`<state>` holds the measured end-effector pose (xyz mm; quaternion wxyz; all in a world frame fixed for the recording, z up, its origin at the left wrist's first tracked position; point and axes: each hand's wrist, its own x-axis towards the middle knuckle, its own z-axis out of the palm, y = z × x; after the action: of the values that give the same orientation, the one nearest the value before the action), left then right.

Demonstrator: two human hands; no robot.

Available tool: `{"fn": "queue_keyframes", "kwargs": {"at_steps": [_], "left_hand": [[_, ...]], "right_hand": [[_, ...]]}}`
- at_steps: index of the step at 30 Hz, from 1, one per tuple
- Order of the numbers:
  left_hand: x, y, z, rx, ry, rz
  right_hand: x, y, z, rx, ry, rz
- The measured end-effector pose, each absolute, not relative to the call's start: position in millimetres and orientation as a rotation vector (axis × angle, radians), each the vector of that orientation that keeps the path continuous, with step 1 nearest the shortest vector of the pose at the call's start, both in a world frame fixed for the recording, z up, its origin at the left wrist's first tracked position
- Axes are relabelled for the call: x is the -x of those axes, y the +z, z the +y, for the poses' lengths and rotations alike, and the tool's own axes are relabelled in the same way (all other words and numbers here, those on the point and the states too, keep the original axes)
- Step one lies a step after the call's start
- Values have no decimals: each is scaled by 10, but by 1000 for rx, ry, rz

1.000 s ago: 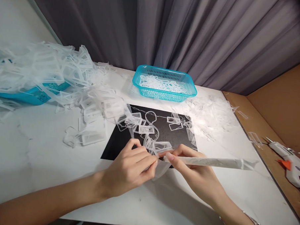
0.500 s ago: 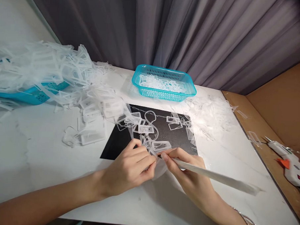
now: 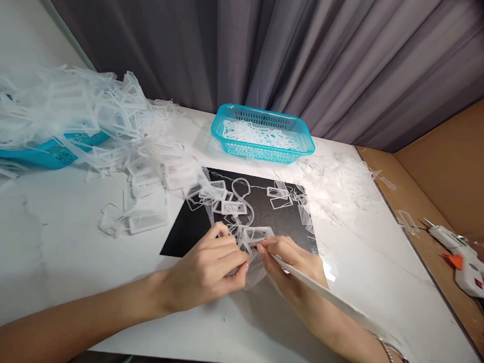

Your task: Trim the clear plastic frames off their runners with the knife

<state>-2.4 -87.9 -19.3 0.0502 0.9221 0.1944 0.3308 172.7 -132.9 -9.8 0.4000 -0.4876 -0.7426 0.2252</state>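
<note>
Head view: left hand (image 3: 210,263) pinching translucent plastic piece (image 3: 256,272), right hand (image 3: 290,258) pinching slim white-wrapped tool (image 3: 325,290) just beside. Piece showing between hands, likely light, bendy, slippery, easily creasing; edge seemingly offering surest hold. Rectangular plastic frame (image 3: 258,234) lying just beyond grip.

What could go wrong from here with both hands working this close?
The white tool in the right hand could slip toward the left hand, as the two hands nearly meet. The tangled plastic frames right beside the hands might snag.
</note>
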Motion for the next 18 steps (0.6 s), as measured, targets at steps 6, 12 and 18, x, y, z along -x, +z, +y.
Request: {"fn": "queue_keyframes", "kwargs": {"at_steps": [6, 12, 18], "left_hand": [[33, -194, -885, -2759, 965, 571], [59, -206, -892, -2613, 944, 519], [76, -121, -906, -2492, 885, 409]], "right_hand": [[-1747, -150, -1297, 1280, 503, -1894], [-1795, -176, -1249, 1354, 455, -1884], [-1897, -238, -1174, 1495, 400, -1796]]}}
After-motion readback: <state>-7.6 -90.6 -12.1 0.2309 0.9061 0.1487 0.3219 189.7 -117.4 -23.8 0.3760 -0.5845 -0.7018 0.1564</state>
